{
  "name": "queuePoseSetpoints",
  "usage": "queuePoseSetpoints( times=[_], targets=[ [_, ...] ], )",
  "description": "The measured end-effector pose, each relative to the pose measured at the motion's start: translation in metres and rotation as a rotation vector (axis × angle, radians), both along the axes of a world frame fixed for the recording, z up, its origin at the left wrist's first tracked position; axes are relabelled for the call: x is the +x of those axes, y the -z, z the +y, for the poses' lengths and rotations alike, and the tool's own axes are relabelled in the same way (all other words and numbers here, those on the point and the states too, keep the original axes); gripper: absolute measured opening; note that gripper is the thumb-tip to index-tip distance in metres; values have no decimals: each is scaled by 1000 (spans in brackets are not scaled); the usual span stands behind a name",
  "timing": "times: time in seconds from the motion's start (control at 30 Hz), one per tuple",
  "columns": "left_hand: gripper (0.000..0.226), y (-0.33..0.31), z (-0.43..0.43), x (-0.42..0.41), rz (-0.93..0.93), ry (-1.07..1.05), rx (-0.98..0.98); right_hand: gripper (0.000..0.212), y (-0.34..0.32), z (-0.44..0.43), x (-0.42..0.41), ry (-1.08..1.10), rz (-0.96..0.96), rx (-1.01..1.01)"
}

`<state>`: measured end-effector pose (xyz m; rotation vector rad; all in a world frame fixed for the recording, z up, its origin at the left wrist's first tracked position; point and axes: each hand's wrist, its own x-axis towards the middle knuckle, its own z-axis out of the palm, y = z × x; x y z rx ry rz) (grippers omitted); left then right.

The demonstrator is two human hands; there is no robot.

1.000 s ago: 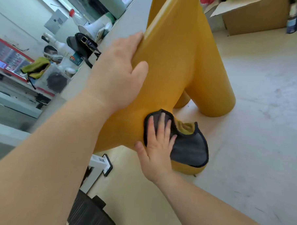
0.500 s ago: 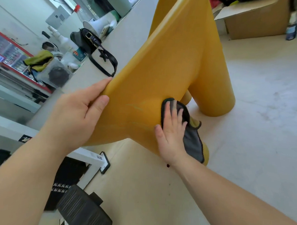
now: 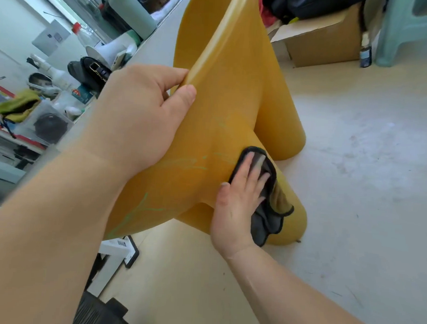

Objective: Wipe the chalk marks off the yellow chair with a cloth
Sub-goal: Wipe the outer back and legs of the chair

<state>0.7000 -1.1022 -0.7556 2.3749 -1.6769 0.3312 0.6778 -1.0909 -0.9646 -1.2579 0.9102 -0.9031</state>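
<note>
A cardboard box [image 3: 320, 44] stood on the pale floor [image 3: 365, 193] with a flap raised. A small dark bottle [image 3: 365, 54] stood between it and a pale green plastic stool [image 3: 409, 30]. Along the grey counter [image 3: 160, 43] at left were a white megaphone [image 3: 109, 50], a black bag [image 3: 89, 73] and a red-capped clear bottle [image 3: 81, 33].

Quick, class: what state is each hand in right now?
Left hand: closed, gripping the edge of the yellow chair.
Right hand: open, flat fingers pressing the cloth against the chair.
</note>
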Motion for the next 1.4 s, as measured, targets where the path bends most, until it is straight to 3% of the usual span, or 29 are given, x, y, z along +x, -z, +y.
queuePoseSetpoints(
  times=[0.1, 0.23, 0.37, 0.5, 0.73, 0.87, 0.97, 1.03, 1.13, 1.3, 1.4],
  targets=[
    [28, 4, -1, -6, -21, -8, -9, 81, -27, -4, -2, 17, -117, -269],
    [36, -1, 6, -4, 35, -62, 41, 81, 3, -34, 2, 98, -41, -364],
    [43, -7, 21, -1, 85, -64, 115, 95, 54, -27, 1, 119, 101, -90],
    [42, -3, 31, -1, 89, -49, 93, 93, 31, -24, 0, 94, 75, 72],
    [42, 4, 30, -1, 39, -1, 27, 101, -68, -26, -4, 0, -228, -266],
    [41, 4, 33, 0, 57, -22, 25, 97, -35, -42, 1, 85, -62, -387],
    [40, 3, 34, -2, 66, -49, 43, 95, -10, -48, 2, 93, 67, -248],
    [41, 2, 34, -4, 78, -67, 63, 81, -2, -61, -3, 65, 125, -7],
    [42, 3, 34, -5, 60, -84, 78, 76, -15, -67, -10, 24, 87, 238],
    [42, 7, 36, -5, 28, -65, 38, 103, -84, 9, -9, -15, -265, -209],
    [42, 7, 36, -3, 1, -68, 21, 92, -55, -3, 0, 51, -211, -326]
  ],
)
